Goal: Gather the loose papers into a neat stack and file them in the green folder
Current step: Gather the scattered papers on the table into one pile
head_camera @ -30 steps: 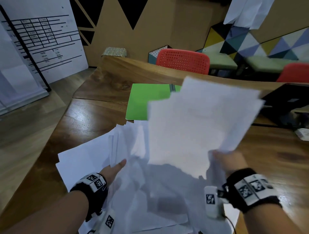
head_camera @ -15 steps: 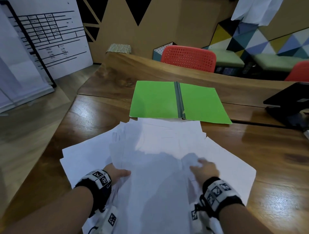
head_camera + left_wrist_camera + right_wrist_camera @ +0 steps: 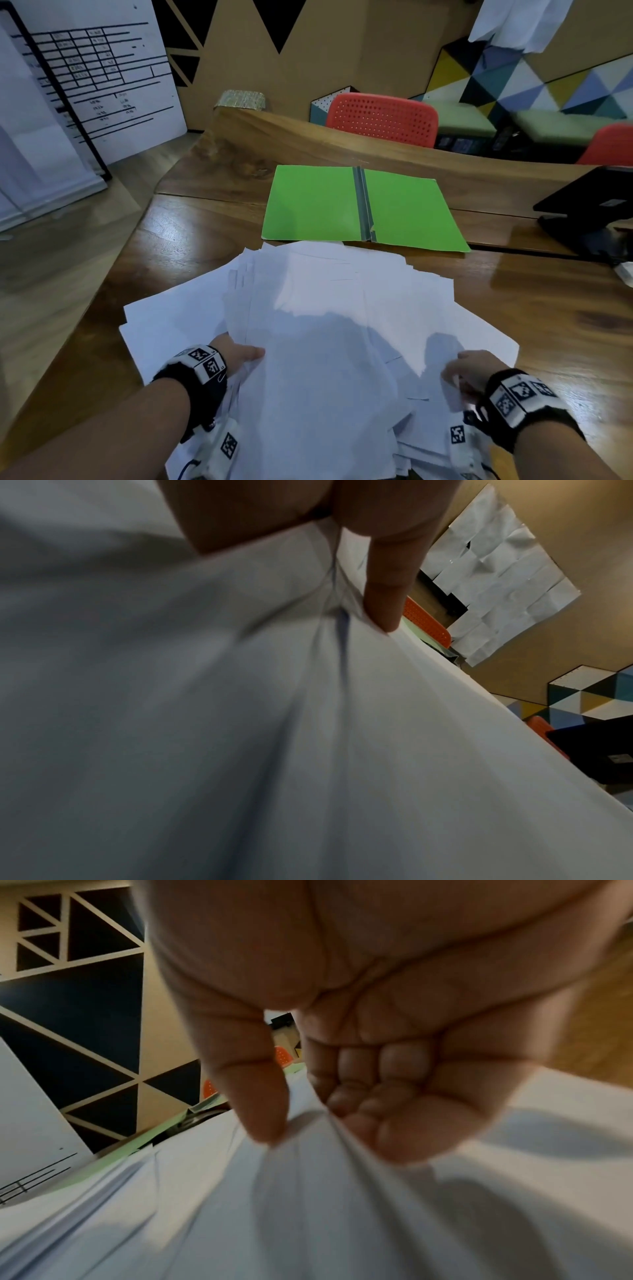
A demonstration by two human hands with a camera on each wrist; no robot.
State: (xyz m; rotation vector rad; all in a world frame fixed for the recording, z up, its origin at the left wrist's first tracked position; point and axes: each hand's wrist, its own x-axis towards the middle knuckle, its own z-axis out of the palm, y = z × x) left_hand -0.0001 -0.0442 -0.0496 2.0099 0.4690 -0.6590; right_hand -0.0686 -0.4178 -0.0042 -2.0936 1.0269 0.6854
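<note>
A fanned, untidy pile of white papers (image 3: 329, 308) covers the near part of the wooden table (image 3: 548, 308). Just beyond it the green folder (image 3: 359, 205) lies open and flat, its grey spine up the middle. My left hand (image 3: 239, 354) grips the pile's left edge, thumb on top; the thumb (image 3: 387, 599) presses a crease into the sheets (image 3: 240, 723). My right hand (image 3: 472, 373) holds the right side, where thumb and curled fingers (image 3: 363, 1118) pinch a bunched fold of paper (image 3: 308, 1204).
A black device on a stand (image 3: 589, 205) sits at the table's right. Red chairs (image 3: 382, 118) stand behind the far edge. A white board with printed tables (image 3: 89, 75) leans at the left. The table's left edge (image 3: 113, 274) drops to the floor.
The right hand has laid its raised sheaf flat on the pile, uncovering the folder, then slid right and now pinches the right edge. The left hand stayed at the left edge.
</note>
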